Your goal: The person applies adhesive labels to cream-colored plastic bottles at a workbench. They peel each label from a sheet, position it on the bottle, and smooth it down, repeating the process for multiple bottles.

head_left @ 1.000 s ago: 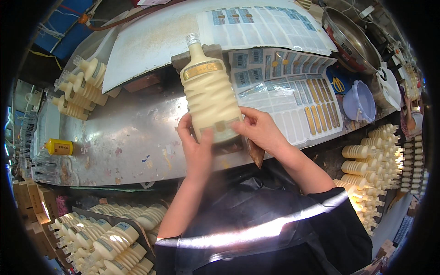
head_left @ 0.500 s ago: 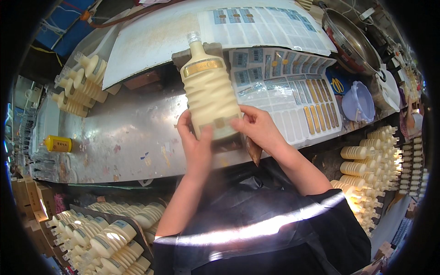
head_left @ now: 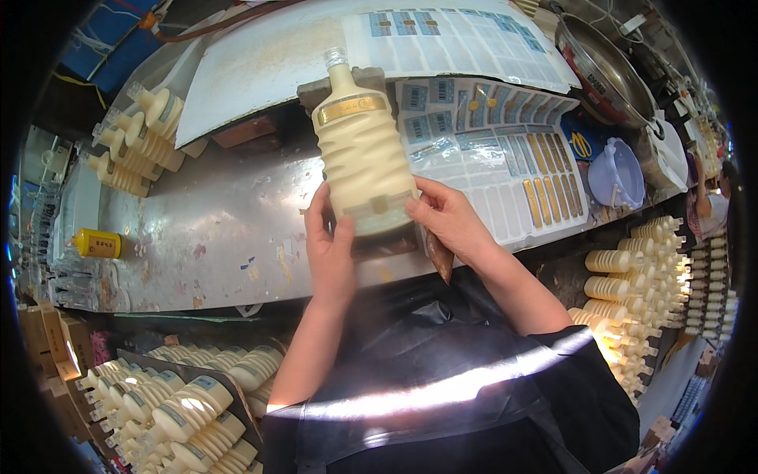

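Note:
A cream-coloured ribbed bottle [head_left: 365, 162] with a clear cap lies in front of me, its neck pointing away and resting by a dark block [head_left: 313, 92]. It wears a gold band label [head_left: 352, 108] below the shoulder and a silvery strip label [head_left: 382, 206] near its base. Around the left side of the base curls my left hand [head_left: 329, 251], thumb on the edge. My right hand [head_left: 454, 225] grips the right side, its thumb at the end of the silvery strip. Beside that hand a pointed brown piece [head_left: 438, 257] juts over the table edge.
Sheets of gold and blue labels [head_left: 505, 158] cover the right side of the metal table [head_left: 213, 245]. A white board [head_left: 260, 63] lies behind. A yellow container [head_left: 98, 243] and stacked bottles [head_left: 142, 142] sit left, a lilac bucket [head_left: 616, 175] right. More bottles [head_left: 189, 411] fill racks below.
My thumbs have moved apart: the left one has slid off the silvery strip toward the bottle's left edge, the right one slightly outward. The bottle has barely shifted.

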